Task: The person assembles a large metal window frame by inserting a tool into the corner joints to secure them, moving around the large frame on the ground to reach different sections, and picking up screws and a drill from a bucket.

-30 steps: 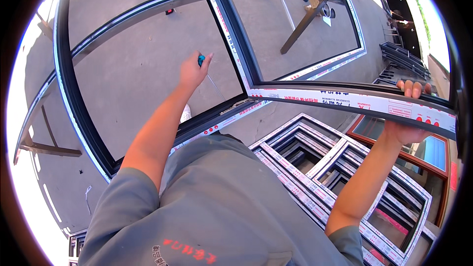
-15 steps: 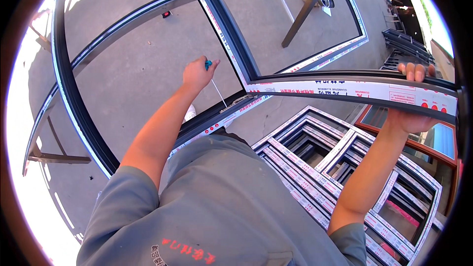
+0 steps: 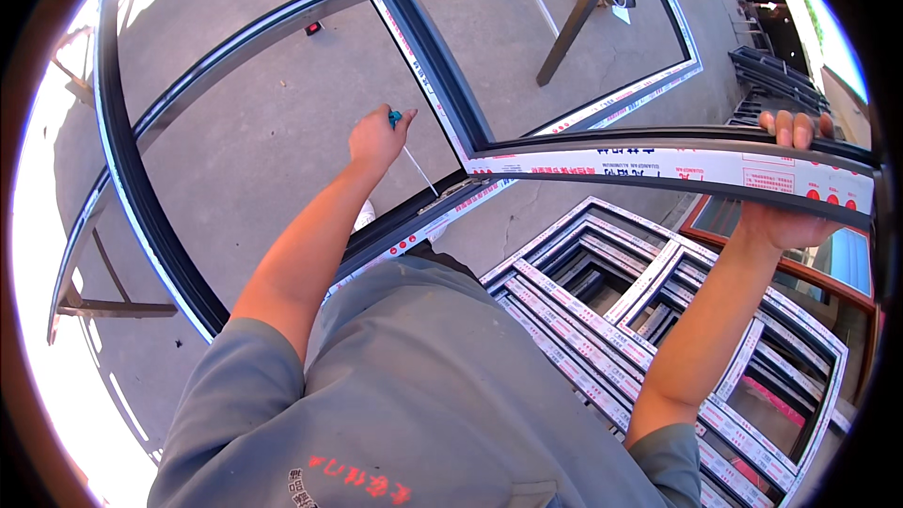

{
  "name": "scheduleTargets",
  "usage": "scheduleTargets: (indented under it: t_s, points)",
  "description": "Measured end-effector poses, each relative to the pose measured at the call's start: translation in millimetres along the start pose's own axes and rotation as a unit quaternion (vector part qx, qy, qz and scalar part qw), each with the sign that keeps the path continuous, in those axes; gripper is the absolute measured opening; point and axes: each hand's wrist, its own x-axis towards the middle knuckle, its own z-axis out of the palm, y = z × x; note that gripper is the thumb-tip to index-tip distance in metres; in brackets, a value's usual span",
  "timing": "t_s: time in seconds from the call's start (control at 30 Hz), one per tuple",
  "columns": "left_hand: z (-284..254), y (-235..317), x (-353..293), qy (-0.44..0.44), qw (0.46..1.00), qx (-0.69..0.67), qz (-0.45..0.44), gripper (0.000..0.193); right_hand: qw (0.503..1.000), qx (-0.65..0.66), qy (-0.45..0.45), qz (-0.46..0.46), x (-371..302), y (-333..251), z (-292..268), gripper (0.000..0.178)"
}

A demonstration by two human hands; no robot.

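My left hand (image 3: 376,139) is closed round the teal handle of a screwdriver (image 3: 421,170). Its thin shaft slants down to a metal hinge piece (image 3: 453,196) in the near rail of a dark window frame (image 3: 162,230). A dark sash (image 3: 649,162), covered with white printed protective film, stands swung out from that frame toward the right. My right hand (image 3: 783,224) grips this sash near its right end, palm below and fingertips over the upper edge. Where the screwdriver tip meets the hinge is too small to make out clearly.
Film-covered window frames (image 3: 602,320) lie stacked at the lower right, beside a brown-framed glazed panel (image 3: 851,263). A curved metal support rail (image 3: 245,33) with legs runs beneath the work. Dark profiles (image 3: 776,75) are piled at the far right. A small red object (image 3: 313,28) is on the concrete floor.
The screwdriver's shaft has shifted slightly right along the hinge area. My left hand stays almost in place, and my right hand keeps its grip on the sash.
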Motion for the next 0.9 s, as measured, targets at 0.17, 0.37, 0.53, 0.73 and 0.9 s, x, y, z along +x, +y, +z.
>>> scheduleTargets:
  t_s: [0.17,0.37,0.53,0.73,0.9]
  points:
    - [2.3,12.0,7.8,0.008,0.999,-0.015,-0.027,0.056,1.0,0.006,-0.008,0.0,1.3,-0.2,1.9,0.094]
    - [13.3,33.7,12.8,0.014,1.0,-0.006,0.005,0.042,1.0,0.007,-0.017,0.007,1.8,-0.1,3.3,0.095]
    - [23.2,42.7,13.4,0.002,1.0,-0.004,0.018,0.027,1.0,0.003,-0.019,0.006,1.3,-0.6,2.1,0.096]
    - [28.8,44.5,13.8,-0.007,1.0,-0.014,0.019,0.029,1.0,-0.002,-0.024,0.009,2.0,-1.0,1.6,0.095]
    - [24.4,47.3,20.3,-0.079,0.995,0.013,0.065,0.033,0.999,-0.004,-0.032,0.011,1.0,-1.6,-1.3,0.095]
